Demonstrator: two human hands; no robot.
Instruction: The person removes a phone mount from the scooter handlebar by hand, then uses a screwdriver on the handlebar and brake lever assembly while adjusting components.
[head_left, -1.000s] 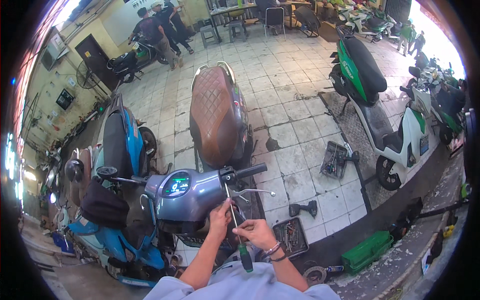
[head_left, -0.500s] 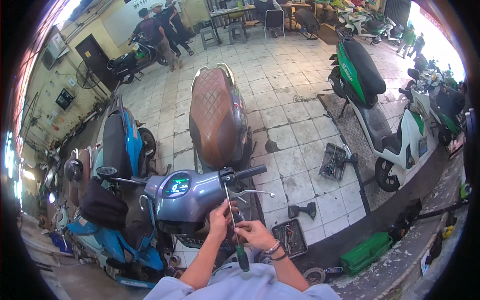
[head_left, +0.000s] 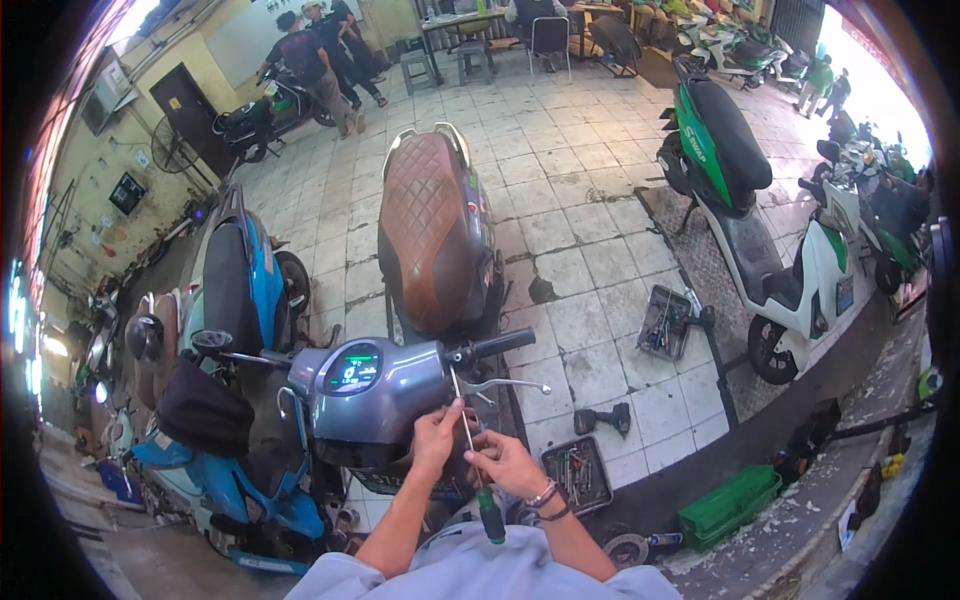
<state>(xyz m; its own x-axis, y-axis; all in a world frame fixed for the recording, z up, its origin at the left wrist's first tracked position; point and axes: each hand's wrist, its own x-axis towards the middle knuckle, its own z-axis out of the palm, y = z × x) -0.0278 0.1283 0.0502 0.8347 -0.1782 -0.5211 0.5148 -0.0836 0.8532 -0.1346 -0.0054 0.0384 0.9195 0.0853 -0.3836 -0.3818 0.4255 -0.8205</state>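
A long screwdriver with a green handle (head_left: 491,515) slants across my front, its thin metal shaft running up toward the right handlebar grip (head_left: 503,344) and brake lever (head_left: 507,384) of a grey-blue scooter. My left hand (head_left: 436,437) is closed, thumb and fingers on the upper shaft. Lower down, my right hand (head_left: 507,466) pinches at the shaft just above the handle. Something thin and brownish shows between the two hands, too small to name. The scooter's front cover (head_left: 400,390) carries a lit round display (head_left: 353,369); its brown quilted seat (head_left: 428,220) lies beyond.
On the tiled floor at right are a tray of tools (head_left: 580,476), a cordless drill (head_left: 603,419), another tool tray (head_left: 663,322) and a green toolbox (head_left: 730,508). A blue scooter (head_left: 262,270) stands at left, a white-green one (head_left: 770,250) at right. People stand far back.
Both hands stay at the screwdriver. My left thumb has straightened upward along the shaft, and my right fingers have shifted slightly. The scooter has not moved.
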